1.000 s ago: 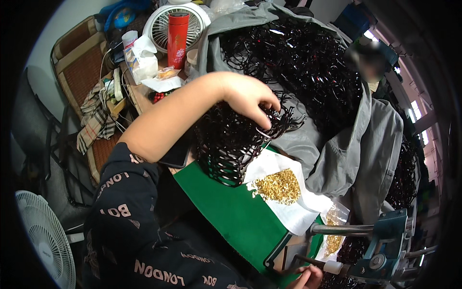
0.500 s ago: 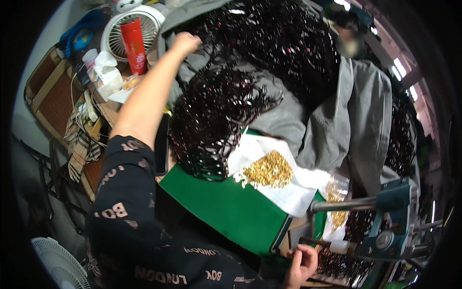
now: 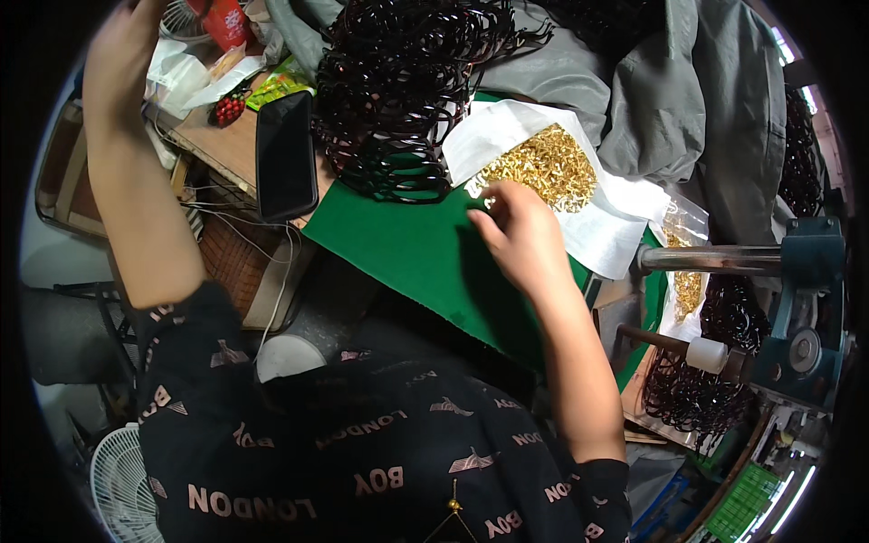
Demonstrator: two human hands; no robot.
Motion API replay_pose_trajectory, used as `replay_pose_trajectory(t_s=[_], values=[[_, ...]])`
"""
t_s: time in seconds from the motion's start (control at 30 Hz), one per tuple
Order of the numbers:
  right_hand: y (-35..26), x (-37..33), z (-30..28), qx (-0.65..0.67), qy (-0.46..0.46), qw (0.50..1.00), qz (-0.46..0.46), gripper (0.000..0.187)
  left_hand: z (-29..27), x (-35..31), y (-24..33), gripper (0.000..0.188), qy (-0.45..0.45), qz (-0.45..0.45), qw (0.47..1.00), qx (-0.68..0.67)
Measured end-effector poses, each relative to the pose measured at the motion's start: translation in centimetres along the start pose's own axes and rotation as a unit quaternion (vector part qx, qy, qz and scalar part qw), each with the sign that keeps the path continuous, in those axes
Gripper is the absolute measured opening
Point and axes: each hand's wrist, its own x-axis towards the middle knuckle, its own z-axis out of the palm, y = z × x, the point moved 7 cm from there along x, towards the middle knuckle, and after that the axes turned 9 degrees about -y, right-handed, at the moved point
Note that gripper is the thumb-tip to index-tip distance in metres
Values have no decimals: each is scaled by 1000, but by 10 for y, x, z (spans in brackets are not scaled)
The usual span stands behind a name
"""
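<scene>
At the upper left edge, my left hand (image 3: 136, 16) reaches up next to the red flask (image 3: 226, 23); its fingers are smeared and partly cut off. My right hand (image 3: 525, 231) is over the green mat (image 3: 407, 240), at the near edge of a pile of small gold metal pieces (image 3: 548, 172). Its thumb and forefinger are apart, with nothing visible between them. Under the gold pile lies white paper (image 3: 602, 240). A heap of glossy dark loop-shaped pieces (image 3: 389, 100) rests on the mat's far left, beside a black phone (image 3: 286, 156).
A teal bench machine (image 3: 806, 312) with a metal bar stands at the right. Clear bags of gold pieces (image 3: 685, 281) and more dark loops (image 3: 697, 398) lie near it. Grey cloth (image 3: 656, 118) bunches at the back. White cables (image 3: 281, 262) hang off the left table edge.
My left hand has moved from the dark heap at the back to the upper left. My right hand has left the machine's side for the gold pile. The view has shifted.
</scene>
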Motion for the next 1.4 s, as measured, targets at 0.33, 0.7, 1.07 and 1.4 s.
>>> replay_pose_trajectory(t_s=[0.33, 0.7, 1.07, 1.4], values=[[23, -4, 1, -180, 117, 975, -55, 13, 59, -105, 31, 54, -122, -259, 924, -254], [60, -42, -44, 309, 108, 941, 88, 9, 124, -123, 112, 38, -184, -226, 854, -430], [29, -151, -77, 543, 195, 816, -35, 18, 206, -158, 194, 87, -282, -365, 628, -627], [17, -161, -85, 434, 193, 872, -121, 15, 283, -190, 242, 55, -442, -209, 682, -543]])
